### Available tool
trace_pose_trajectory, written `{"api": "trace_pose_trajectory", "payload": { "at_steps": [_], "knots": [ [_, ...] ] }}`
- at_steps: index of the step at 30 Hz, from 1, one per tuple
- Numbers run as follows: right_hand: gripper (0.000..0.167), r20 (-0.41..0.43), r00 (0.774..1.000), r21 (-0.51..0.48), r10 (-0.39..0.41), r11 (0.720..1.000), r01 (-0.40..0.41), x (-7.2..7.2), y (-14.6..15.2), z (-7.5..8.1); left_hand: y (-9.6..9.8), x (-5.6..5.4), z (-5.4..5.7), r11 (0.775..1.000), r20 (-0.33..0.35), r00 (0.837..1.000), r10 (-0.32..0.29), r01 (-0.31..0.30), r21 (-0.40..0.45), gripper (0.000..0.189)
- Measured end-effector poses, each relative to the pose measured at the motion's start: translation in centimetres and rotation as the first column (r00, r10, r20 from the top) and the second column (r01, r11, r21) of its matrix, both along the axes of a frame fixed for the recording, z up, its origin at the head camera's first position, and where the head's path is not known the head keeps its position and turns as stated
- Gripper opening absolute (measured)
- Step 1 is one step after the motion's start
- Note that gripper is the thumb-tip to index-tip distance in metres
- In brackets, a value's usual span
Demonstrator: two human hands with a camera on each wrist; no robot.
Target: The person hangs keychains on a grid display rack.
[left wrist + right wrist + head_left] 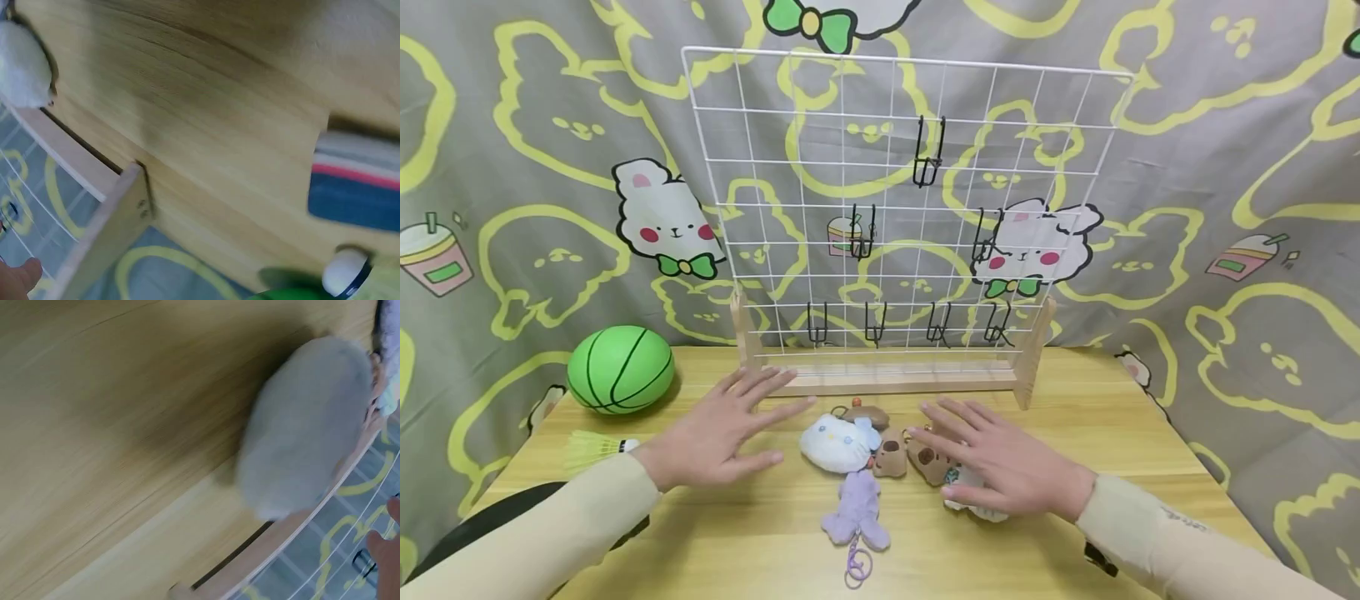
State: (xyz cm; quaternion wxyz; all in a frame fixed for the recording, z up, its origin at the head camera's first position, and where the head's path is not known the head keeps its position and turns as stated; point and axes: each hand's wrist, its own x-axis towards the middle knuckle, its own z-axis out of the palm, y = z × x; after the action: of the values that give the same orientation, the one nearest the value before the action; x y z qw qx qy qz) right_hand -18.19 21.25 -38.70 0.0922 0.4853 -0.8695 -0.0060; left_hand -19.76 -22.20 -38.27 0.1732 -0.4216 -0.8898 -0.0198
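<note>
Both hands hover over the table with fingers spread and nothing held. My left hand (715, 433) is left of a white plush head (838, 443) with a pale blue bow. Several plush keychains lie in a cluster: a purple one (856, 510) with a ring toward me, a small brown one (891, 457), and another brown one (927, 462). Over the cluster's right side is my right hand (1007, 462), partly covering a white plush (977, 500). In the right wrist view a fluffy pale plush (306, 425) looms large, with fingertips (384, 550) at the right edge.
Behind the plushes a white wire grid (895, 200) stands in a wooden base (895, 382), with several black hooks (928, 158). At left are a green ball (621, 369) and a yellow shuttlecock (591, 450). The left wrist view has a blue, red-striped object (353, 187).
</note>
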Motion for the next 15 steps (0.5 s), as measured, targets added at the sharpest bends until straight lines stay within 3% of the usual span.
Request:
{"api": "trace_pose_trajectory", "payload": {
  "at_steps": [3, 6, 11, 13, 15],
  "knots": [
    [0.070, 0.123, 0.992, -0.002, -0.008, 1.000, 0.008, -0.2, -1.5, 0.2, -0.3, -0.1, 0.0, 0.987, 0.118, 0.986, 0.120, -0.131, 0.088, 0.068],
    [0.066, 0.251, 0.967, -0.009, -0.038, 0.999, 0.041, -0.6, -3.2, 0.6, -0.2, -0.3, -0.1, 0.943, 0.240, 0.943, 0.232, -0.278, 0.182, 0.054],
    [0.061, 0.409, 0.912, -0.096, -0.036, 0.992, 0.083, -2.1, -6.6, 0.9, 0.2, -1.0, -0.6, 0.806, 0.412, 0.842, 0.347, -0.493, 0.327, 0.034],
    [0.058, 0.449, 0.892, -0.126, -0.038, 0.987, 0.105, -2.8, -8.0, 0.8, 0.1, -1.2, -0.8, 0.749, 0.458, 0.815, 0.356, -0.541, 0.382, 0.027],
    [0.053, 0.474, 0.878, -0.137, -0.063, 0.980, 0.144, -3.6, -9.3, 0.7, 0.0, -1.5, -1.1, 0.705, 0.488, 0.800, 0.348, -0.567, 0.427, 0.024]
  ]
}}
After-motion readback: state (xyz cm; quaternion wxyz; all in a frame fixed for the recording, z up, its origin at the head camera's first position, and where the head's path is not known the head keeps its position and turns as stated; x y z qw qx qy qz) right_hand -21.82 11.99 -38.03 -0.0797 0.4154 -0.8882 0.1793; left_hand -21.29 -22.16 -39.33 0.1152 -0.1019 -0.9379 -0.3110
